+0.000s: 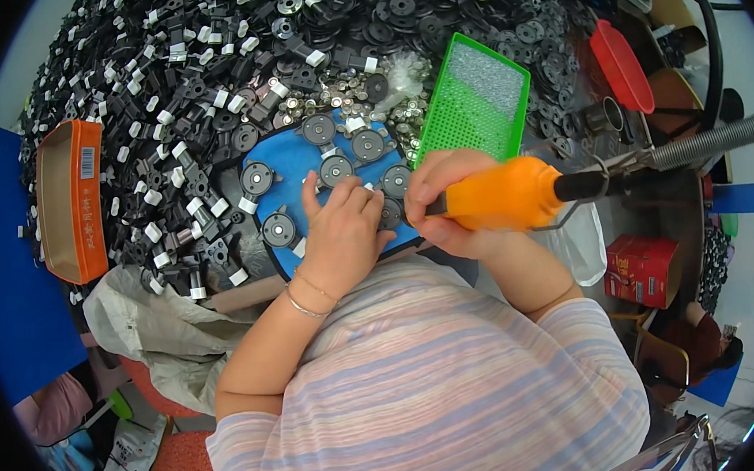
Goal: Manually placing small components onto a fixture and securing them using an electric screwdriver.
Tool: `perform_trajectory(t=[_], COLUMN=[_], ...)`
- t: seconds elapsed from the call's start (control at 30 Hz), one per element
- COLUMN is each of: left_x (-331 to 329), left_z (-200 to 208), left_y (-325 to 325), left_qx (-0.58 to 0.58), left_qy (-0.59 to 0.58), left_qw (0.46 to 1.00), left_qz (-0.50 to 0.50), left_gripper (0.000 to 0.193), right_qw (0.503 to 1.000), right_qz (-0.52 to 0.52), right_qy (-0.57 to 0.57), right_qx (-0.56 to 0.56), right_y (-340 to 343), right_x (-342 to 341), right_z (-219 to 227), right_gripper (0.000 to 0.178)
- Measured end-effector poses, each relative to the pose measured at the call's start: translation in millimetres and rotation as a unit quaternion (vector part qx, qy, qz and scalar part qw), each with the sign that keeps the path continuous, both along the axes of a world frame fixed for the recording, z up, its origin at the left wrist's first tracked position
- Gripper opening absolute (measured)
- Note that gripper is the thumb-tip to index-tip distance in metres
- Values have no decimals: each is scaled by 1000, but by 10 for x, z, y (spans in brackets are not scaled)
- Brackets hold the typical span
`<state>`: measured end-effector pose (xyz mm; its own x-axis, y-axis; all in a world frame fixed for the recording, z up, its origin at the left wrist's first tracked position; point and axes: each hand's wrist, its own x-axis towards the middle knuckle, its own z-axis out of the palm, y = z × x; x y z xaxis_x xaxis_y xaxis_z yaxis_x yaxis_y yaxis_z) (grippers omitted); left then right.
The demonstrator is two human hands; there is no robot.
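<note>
Working from the left, I see an orange box (96, 204) beside a heap of black parts with white ends (197, 139), then a blue cloth (286, 150) at the near side of the pile, where dark round discs (279, 230) lie spaced apart. I have the left hand (342, 238) over the cloth, fingers spread and thumb parted from them, beside one partly covered disc (390, 214) at the cloth's right part; I cannot tell whether they pinch it. It looks light, stiff and smooth, probably plastic, so I'd expect it to skid or turn under twisting. I'd take it by the outer rim, thumb opposite fingers, leaving its centre free. On the far side stands a green tray (435, 102). To its near side, the right hand (454, 205) is wrapped around the front of an orange power driver (511, 194); its tip is hidden from me. That tool should be the heavier, rigid piece, best gripped around its body, with the coiled spring (715, 140) at right perhaps bearing some weight.
</note>
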<state>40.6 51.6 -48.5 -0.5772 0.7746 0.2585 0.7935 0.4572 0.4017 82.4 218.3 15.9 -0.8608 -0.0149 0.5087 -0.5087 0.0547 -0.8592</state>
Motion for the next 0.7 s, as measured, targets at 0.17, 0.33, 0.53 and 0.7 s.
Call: perform_trajectory(t=[0.17,0.33,0.53,0.7], left_x=[-14,7,33,155], left_z=[6,-6,21,88], left_y=[10,28,49,162], left_qx=[-3,3,-8,-31], left_qy=[8,-2,-8,44], left_qw=[1000,1000,1000,997], left_qz=[-8,-4,16,50], left_gripper=[49,47,44,37], right_qw=[991,963,965,943], right_qz=[132,169,-220,-286], right_qy=[5,62,60,63], right_qx=[-28,-198,-128,-160], right_y=[65,279,885,1011], right_x=[-93,8,237,308], right_z=[8,145,77,-165], right_gripper=[28,34,28,27])
